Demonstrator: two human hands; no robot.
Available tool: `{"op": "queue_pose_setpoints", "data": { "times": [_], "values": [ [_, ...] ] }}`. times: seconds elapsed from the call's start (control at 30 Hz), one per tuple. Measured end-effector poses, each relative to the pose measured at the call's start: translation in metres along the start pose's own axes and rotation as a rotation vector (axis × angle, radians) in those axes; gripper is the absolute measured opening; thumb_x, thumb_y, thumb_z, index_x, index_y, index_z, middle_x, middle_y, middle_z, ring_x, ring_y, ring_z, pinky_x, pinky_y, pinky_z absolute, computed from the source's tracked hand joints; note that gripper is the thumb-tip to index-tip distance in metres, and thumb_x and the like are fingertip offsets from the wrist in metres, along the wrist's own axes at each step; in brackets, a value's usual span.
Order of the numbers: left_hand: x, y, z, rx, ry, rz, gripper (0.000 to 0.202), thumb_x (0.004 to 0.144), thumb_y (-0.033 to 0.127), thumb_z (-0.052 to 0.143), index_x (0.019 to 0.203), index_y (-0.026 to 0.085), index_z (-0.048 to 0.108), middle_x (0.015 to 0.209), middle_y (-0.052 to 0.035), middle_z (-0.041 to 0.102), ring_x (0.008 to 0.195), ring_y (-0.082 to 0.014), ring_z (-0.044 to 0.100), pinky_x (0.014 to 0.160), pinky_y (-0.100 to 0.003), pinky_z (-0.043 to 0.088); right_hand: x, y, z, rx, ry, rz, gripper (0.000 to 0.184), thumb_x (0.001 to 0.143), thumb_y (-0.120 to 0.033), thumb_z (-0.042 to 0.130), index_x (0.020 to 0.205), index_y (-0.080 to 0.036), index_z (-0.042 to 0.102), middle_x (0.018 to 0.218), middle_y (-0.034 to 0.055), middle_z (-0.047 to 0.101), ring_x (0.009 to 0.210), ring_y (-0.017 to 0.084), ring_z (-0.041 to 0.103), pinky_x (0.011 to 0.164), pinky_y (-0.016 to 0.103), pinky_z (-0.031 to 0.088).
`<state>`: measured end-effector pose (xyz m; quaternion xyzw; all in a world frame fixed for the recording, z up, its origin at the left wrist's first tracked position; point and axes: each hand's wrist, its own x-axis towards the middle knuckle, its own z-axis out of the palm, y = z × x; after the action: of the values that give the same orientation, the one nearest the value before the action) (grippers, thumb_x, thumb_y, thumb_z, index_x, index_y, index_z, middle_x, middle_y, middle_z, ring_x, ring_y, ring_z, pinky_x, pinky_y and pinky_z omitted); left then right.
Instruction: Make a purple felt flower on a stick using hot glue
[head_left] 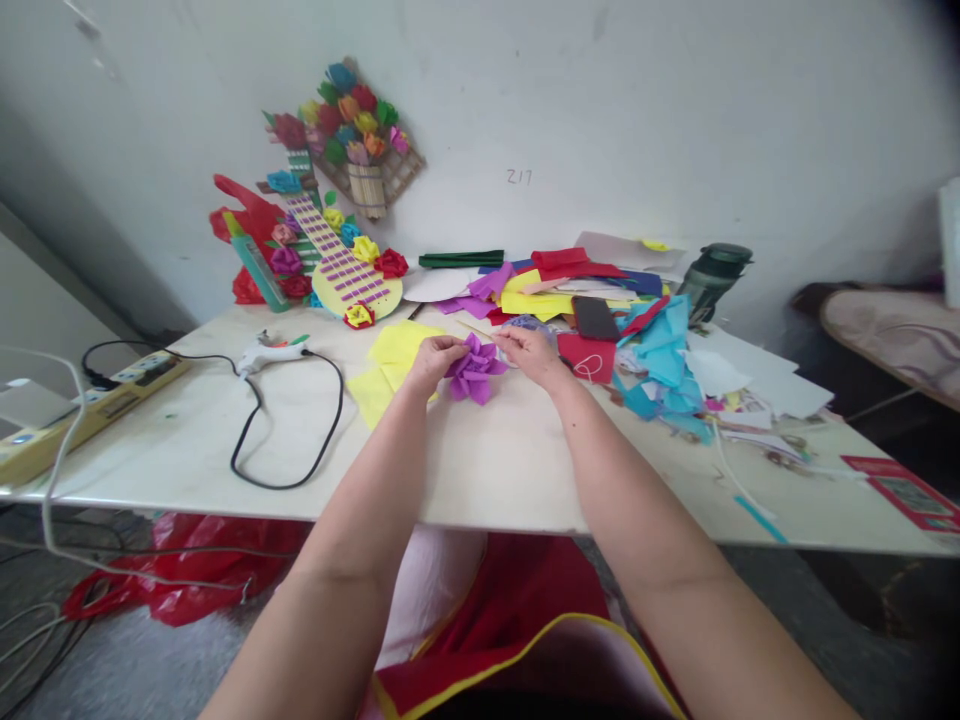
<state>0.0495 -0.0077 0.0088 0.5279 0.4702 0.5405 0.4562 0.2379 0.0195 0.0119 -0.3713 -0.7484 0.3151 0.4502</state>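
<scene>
Over the middle of the table a purple paper flower [478, 374] faces up, its petals spread. My left hand [439, 360] is closed on the flower's left edge, thumb and fingertips pinching a petal. My right hand [532, 354], at the flower's right side, pinches a thin pale wooden stick [474, 328] that points up and left above the petals. Whether the stick touches the flower I cannot tell. Behind my left hand lie sheets of yellow paper [390, 362].
A white glue gun [274, 352] with a looping black cord lies left, near a power strip [112, 405]. A decorated paper guitar [358, 285] leans at the back. Right stand a phone [595, 318], blue paper scraps [664, 355] and a dark bottle [716, 280].
</scene>
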Motion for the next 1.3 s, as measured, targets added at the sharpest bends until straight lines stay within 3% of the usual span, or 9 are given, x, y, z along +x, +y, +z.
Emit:
{"op": "queue_pose_setpoints", "data": {
  "times": [0.23, 0.43, 0.6, 0.73, 0.93, 1.03, 1.17, 1.3],
  "values": [
    [-0.005, 0.006, 0.001, 0.086, -0.072, -0.016, 0.021, 0.057, 0.033, 0.072, 0.062, 0.014, 0.066, 0.047, 0.0021, 0.051, 0.043, -0.0073, 0.037, 0.043, -0.023, 0.025, -0.002, 0.0, 0.0, 0.088, -0.104, 0.135, 0.041, 0.072, -0.055, 0.063, 0.089, -0.018, 0.071, 0.056, -0.0053, 0.049, 0.05, 0.01, 0.038, 0.052, 0.026, 0.032],
    [-0.003, 0.003, 0.0, 0.104, -0.117, -0.038, 0.02, 0.056, 0.031, 0.071, 0.065, 0.013, 0.069, 0.051, 0.0005, 0.056, 0.045, -0.0087, 0.042, 0.045, -0.023, 0.028, 0.0, 0.001, -0.003, -0.02, -0.104, 0.029, 0.032, 0.071, -0.05, 0.062, 0.061, -0.019, 0.062, 0.055, -0.0018, 0.055, 0.059, 0.013, 0.049, 0.061, 0.028, 0.038],
    [-0.003, 0.002, 0.0, 0.097, -0.154, -0.041, 0.019, 0.057, 0.031, 0.071, 0.065, 0.014, 0.069, 0.052, -0.0001, 0.058, 0.047, -0.0093, 0.044, 0.046, -0.023, 0.031, -0.001, -0.001, -0.006, -0.056, -0.087, 0.046, 0.031, 0.071, -0.047, 0.062, 0.059, -0.018, 0.061, 0.054, -0.0025, 0.054, 0.056, 0.012, 0.046, 0.058, 0.027, 0.036],
    [-0.002, 0.002, 0.0, 0.081, -0.152, -0.07, 0.022, 0.055, 0.03, 0.073, 0.069, 0.013, 0.071, 0.057, -0.0021, 0.062, 0.05, -0.0112, 0.05, 0.05, -0.024, 0.036, -0.002, 0.002, -0.004, 0.044, -0.156, 0.095, 0.033, 0.071, -0.05, 0.064, 0.074, -0.017, 0.068, 0.05, -0.0056, 0.048, 0.05, 0.009, 0.04, 0.051, 0.025, 0.034],
    [-0.005, 0.004, 0.002, 0.085, -0.172, -0.081, 0.026, 0.055, 0.03, 0.072, 0.074, 0.011, 0.074, 0.06, -0.0031, 0.066, 0.053, -0.0122, 0.053, 0.053, -0.025, 0.039, -0.003, 0.003, -0.002, 0.097, -0.223, 0.184, 0.044, 0.072, -0.046, 0.065, 0.102, -0.014, 0.073, 0.067, -0.0015, 0.059, 0.056, 0.009, 0.041, 0.055, 0.025, 0.036],
    [-0.005, 0.004, 0.003, 0.088, -0.181, -0.074, 0.023, 0.056, 0.029, 0.072, 0.071, 0.011, 0.073, 0.058, -0.002, 0.064, 0.052, -0.0111, 0.051, 0.052, -0.024, 0.037, -0.003, 0.004, -0.002, 0.102, -0.237, 0.184, 0.044, 0.073, -0.045, 0.065, 0.104, -0.015, 0.073, 0.07, -0.0003, 0.06, 0.058, 0.008, 0.041, 0.056, 0.025, 0.036],
    [-0.003, 0.002, 0.002, 0.081, -0.198, -0.104, 0.021, 0.057, 0.025, 0.07, 0.071, 0.011, 0.073, 0.053, -0.0004, 0.061, 0.047, -0.0099, 0.048, 0.048, -0.024, 0.033, -0.002, 0.007, -0.002, 0.112, -0.249, 0.177, 0.047, 0.07, -0.05, 0.066, 0.099, -0.014, 0.075, 0.06, -0.0032, 0.054, 0.052, 0.007, 0.035, 0.051, 0.024, 0.033],
    [-0.001, -0.001, 0.001, -0.035, -0.261, -0.144, 0.021, 0.057, 0.024, 0.072, 0.072, 0.01, 0.073, 0.062, -0.0042, 0.067, 0.053, -0.0131, 0.056, 0.052, -0.025, 0.04, -0.001, 0.01, -0.003, 0.092, -0.252, 0.117, 0.046, 0.071, -0.051, 0.065, 0.096, -0.014, 0.075, 0.057, -0.0034, 0.052, 0.051, 0.008, 0.036, 0.05, 0.024, 0.033]
  ]
}}
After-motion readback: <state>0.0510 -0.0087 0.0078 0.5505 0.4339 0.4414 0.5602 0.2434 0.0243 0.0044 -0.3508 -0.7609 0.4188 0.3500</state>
